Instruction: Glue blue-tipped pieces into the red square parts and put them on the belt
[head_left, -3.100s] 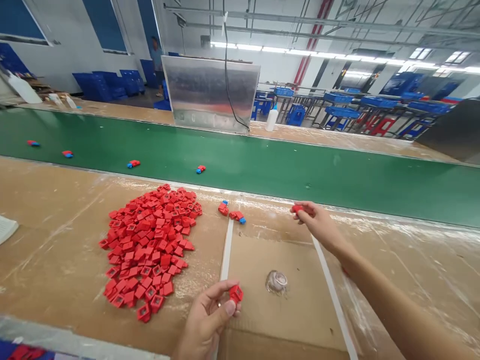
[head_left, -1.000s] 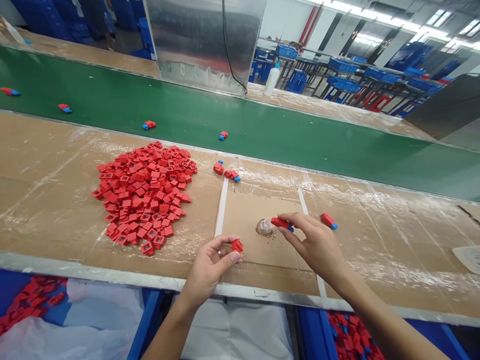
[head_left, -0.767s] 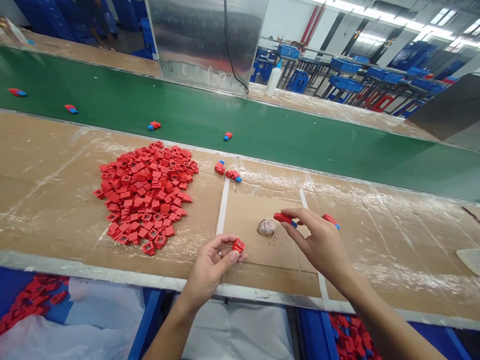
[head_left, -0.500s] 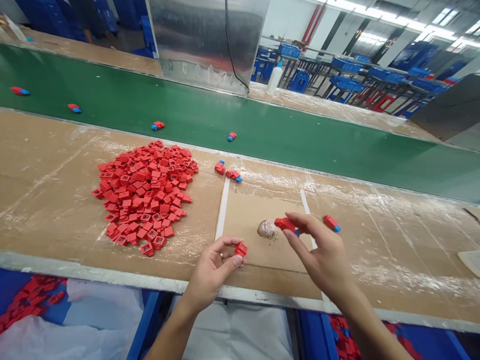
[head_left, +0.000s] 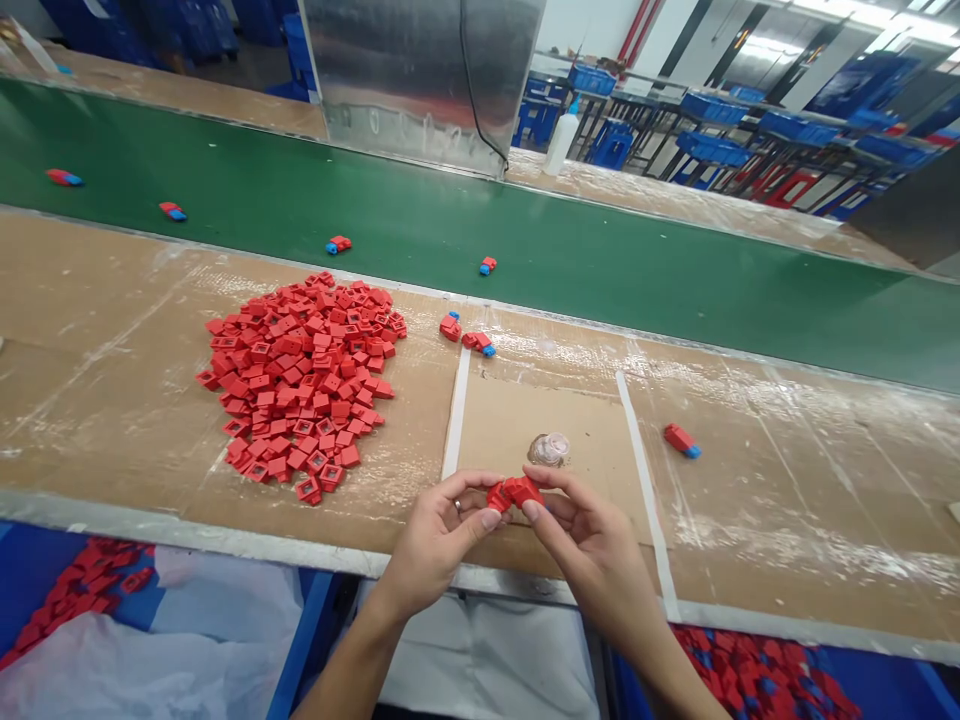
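Note:
My left hand (head_left: 435,540) pinches a small hollow red plastic block (head_left: 498,497) between thumb and fingers. In my right hand (head_left: 600,550) is a red-and-blue plastic piece (head_left: 523,489), its blue end mostly hidden by the fingers. The two parts touch above the front of the cardboard sheet (head_left: 510,410); whether they are joined I cannot tell. Just behind my hands, a whitish lump of paste (head_left: 553,447) sits on the cardboard. A big heap of red blocks (head_left: 307,380) lies to the left.
Beyond the bench runs a green conveyor belt (head_left: 637,260) carrying several red-and-blue pieces (head_left: 339,244). Others lie on the bench, one at the right (head_left: 681,440). Blue bins (head_left: 315,630) with red parts stand below the front edge. A white bottle (head_left: 562,140) stands past the belt.
My right hand has moved from the paste lump left and toward me, bringing its red-and-blue piece against the red block in my left hand. The camera view has shifted slightly.

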